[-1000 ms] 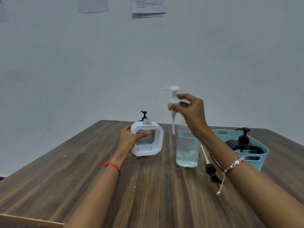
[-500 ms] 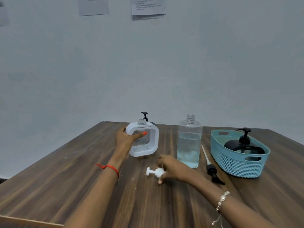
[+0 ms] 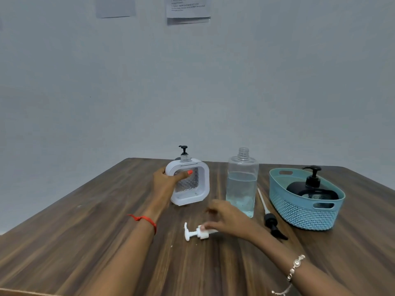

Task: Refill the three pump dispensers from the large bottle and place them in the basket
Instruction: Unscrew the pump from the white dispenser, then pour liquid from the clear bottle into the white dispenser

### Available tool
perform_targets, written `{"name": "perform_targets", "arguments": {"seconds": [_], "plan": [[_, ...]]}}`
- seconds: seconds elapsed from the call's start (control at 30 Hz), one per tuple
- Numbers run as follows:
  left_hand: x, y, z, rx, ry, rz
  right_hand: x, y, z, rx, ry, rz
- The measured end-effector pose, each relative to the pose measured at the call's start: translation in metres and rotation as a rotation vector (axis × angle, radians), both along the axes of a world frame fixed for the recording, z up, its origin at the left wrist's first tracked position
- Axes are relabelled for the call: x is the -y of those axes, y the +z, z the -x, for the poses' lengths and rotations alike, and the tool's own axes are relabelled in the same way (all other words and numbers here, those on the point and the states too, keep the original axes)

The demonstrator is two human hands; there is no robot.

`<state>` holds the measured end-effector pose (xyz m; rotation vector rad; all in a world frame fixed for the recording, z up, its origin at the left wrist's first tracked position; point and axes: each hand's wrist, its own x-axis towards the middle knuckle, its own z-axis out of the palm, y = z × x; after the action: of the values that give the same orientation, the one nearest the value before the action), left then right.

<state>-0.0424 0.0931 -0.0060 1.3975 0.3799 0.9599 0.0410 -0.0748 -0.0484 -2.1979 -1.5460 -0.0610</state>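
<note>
My left hand [image 3: 165, 184] grips the white square dispenser [image 3: 198, 193], which stands tilted on the table with its neck uncapped. Its white pump [image 3: 194, 232] lies on the table in front. My right hand [image 3: 227, 217] hovers low over that pump's tube end, fingers loosely spread and blurred, thumb tip at the collar. The large clear bottle [image 3: 241, 184], about half full and uncapped, stands just right of my right hand. A black dispenser [image 3: 312, 189] sits in the teal basket [image 3: 299, 212] at the right.
A black pump with a long white tube [image 3: 270, 220] lies between the bottle and the basket. Behind the white dispenser, another black pump top [image 3: 183, 149] sticks up. The wooden table [image 3: 106, 231] ends at the white wall.
My right hand brought the white pump down from above the bottle and laid it on the table; its fingers now loosen off it. The left hand tilted the white dispenser slightly.
</note>
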Motion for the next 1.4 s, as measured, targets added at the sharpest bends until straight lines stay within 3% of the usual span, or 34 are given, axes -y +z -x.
{"name": "perform_targets", "arguments": {"seconds": [0.1,0.27,0.33,0.5,0.63,0.73,0.93,1.2,1.4], "plan": [[0.003,0.001,-0.003,-0.005,-0.005,-0.02,0.012,0.019,-0.003,-0.068,-0.05,-0.369],[0.009,0.006,-0.007,0.004,-0.006,-0.059,0.025,0.039,-0.022,-0.019,-0.221,-0.827],[0.011,0.008,-0.008,0.014,-0.024,-0.062,0.028,0.044,-0.034,-0.098,-0.288,-0.969],[0.015,0.01,-0.013,0.006,-0.047,-0.086,0.032,0.043,-0.071,-0.412,-0.399,-0.831],[0.016,0.008,-0.017,-0.004,-0.053,-0.125,0.031,0.04,-0.084,-0.728,-0.281,-0.707],[0.013,0.005,-0.022,-0.016,-0.058,-0.12,0.029,0.038,-0.083,-0.809,-0.246,-0.7],[0.012,-0.002,-0.026,-0.028,-0.066,-0.138,0.019,0.038,-0.072,-0.63,-0.329,-0.78],[0.012,-0.006,-0.031,-0.025,-0.015,-0.178,0.016,0.048,-0.064,-0.39,-0.421,-0.759],[0.014,-0.006,-0.037,-0.014,0.035,-0.176,0.022,0.071,-0.064,-0.105,-0.435,-0.676]]}}
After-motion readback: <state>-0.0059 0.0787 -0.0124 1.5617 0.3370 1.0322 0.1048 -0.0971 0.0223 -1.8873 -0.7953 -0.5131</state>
